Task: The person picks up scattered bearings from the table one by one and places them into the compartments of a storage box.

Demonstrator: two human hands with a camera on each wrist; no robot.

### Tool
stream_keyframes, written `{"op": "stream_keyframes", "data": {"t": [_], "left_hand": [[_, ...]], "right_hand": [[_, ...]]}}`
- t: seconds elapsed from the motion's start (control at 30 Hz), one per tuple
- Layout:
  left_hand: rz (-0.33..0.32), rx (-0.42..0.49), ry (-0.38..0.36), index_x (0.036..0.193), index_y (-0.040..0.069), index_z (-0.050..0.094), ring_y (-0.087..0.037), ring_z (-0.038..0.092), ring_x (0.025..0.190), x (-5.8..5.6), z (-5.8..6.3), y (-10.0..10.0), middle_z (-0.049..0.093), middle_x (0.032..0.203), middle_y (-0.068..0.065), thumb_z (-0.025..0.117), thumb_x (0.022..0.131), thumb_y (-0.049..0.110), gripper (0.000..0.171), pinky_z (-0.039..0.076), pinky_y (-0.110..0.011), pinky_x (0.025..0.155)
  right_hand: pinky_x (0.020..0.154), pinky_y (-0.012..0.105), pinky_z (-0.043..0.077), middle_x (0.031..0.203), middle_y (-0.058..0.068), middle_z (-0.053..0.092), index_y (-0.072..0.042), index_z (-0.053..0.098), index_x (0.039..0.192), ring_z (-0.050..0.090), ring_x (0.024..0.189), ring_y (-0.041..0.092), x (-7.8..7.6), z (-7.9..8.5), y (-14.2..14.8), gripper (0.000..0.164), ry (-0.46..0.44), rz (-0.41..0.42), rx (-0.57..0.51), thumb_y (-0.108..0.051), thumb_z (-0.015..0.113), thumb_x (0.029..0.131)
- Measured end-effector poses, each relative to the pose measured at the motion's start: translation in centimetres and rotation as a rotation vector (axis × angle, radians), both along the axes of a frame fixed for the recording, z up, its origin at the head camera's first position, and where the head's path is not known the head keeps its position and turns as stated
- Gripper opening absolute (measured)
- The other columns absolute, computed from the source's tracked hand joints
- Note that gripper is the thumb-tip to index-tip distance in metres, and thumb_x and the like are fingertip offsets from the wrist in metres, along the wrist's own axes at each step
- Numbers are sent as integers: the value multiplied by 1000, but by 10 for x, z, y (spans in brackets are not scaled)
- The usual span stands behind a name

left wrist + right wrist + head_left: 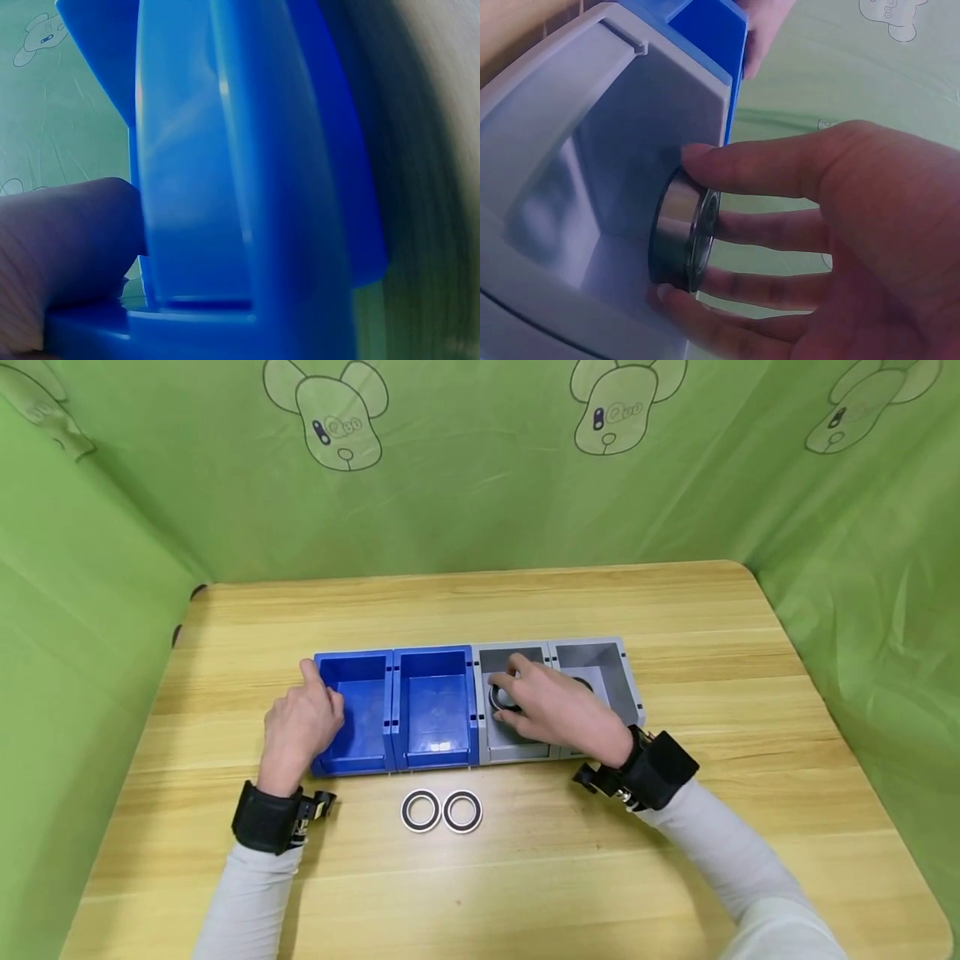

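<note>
My right hand (558, 706) grips a ball bearing (679, 229) by its outer edge, thumb on one side and fingers on the other. The bearing is in the opening of the left grey bin (513, 752). My left hand (300, 718) holds the outer side wall of the leftmost blue bin (358, 657), fingers curled over its rim; the left wrist view shows that wall up close. Two more bearings, a left one (421, 811) and a right one (462, 812), lie flat side by side on the table in front of the bins.
A second blue bin (435, 710) stands between the leftmost one and the grey pair, all joined in a row. Inside the right grey bin (611, 672), a dark ring (582, 683) shows partly behind my right hand. Green cloth surrounds the wooden table (525, 893).
</note>
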State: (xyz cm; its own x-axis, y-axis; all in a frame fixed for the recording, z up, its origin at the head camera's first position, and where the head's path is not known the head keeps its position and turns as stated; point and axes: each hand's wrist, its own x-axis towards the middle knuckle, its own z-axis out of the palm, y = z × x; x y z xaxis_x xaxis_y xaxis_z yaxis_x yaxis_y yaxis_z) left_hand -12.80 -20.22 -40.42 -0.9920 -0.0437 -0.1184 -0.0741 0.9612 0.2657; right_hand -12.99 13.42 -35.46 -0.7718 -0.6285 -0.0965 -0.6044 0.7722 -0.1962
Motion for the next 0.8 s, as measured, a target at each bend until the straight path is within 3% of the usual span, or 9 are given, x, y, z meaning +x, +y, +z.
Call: {"op": "stream_keyframes", "data": {"t": [0.3, 0.8], "left_hand": [[-2, -1, -16, 123, -7, 33, -31, 52, 47, 0, 0, 0, 48, 61, -13, 41, 103, 21, 35, 36, -35, 39], [-3, 10, -32, 126, -8, 31, -30, 52, 47, 0, 1, 0, 47, 61, -12, 40, 104, 21, 38, 36, -33, 38]], "right_hand": [[76, 35, 59, 126, 21, 60, -5, 59, 142, 66, 86, 22, -13, -8, -1, 54, -84, -50, 28, -30, 71, 96], [73, 35, 57, 117, 19, 62, -2, 63, 134, 63, 82, 20, -21, -25, -5, 46, -105, -12, 45, -26, 71, 96]]}}
